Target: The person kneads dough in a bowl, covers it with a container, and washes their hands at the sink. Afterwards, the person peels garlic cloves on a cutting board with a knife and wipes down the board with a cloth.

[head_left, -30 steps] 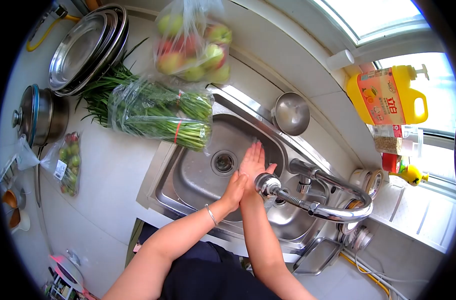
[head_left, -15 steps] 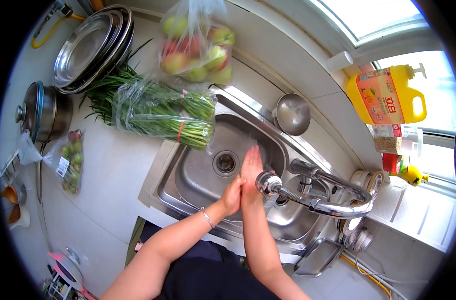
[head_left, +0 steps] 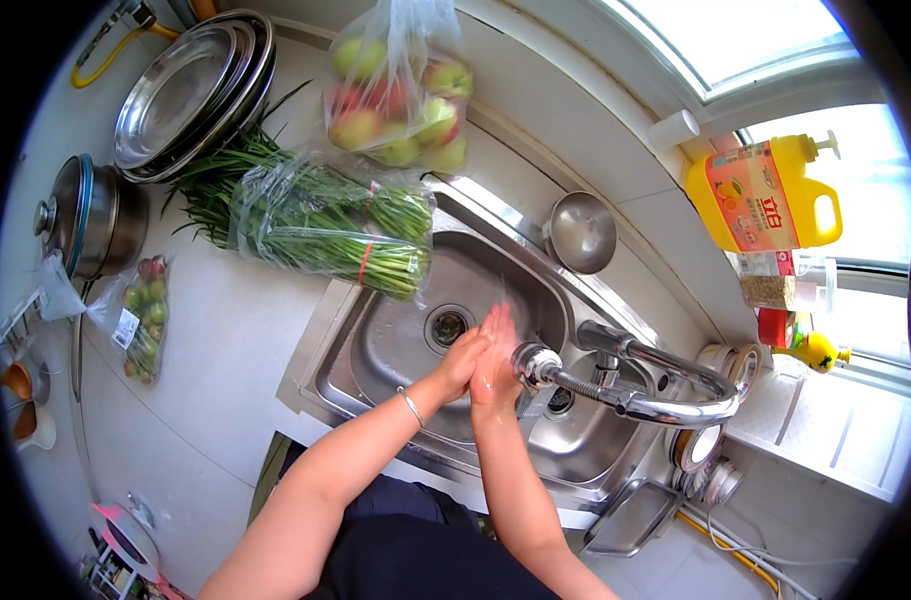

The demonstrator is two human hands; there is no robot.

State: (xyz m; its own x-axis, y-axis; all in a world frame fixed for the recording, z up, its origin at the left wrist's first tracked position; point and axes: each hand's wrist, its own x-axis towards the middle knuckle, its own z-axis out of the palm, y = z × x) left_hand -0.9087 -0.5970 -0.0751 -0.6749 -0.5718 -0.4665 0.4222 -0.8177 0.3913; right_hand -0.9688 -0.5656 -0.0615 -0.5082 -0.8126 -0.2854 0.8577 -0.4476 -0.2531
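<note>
1. Shining steel made the sink [head_left: 386, 350], and over its larger basin both hands met, just beside the faucet head [head_left: 535, 363].
2. The left hand [head_left: 464, 362], with a bracelet [head_left: 411, 407] at its wrist, lay against the palm of the right hand [head_left: 495, 372]. Half a second earlier it was lower, close to the right wrist.
3. About the grip: the right fingers were stretched and unfolded; the left fingers touched the right hand, but I cannot tell whether they clamped on it.
4. The right fingertips had come back a little toward the person, and a wet shine now appeared on the lower palm.
5. The bagged green stalks [head_left: 326, 225] on the table [head_left: 226, 360], the bag of apples [head_left: 401, 105] and the metal bowl [head_left: 583, 232] had stayed in their places.
</note>
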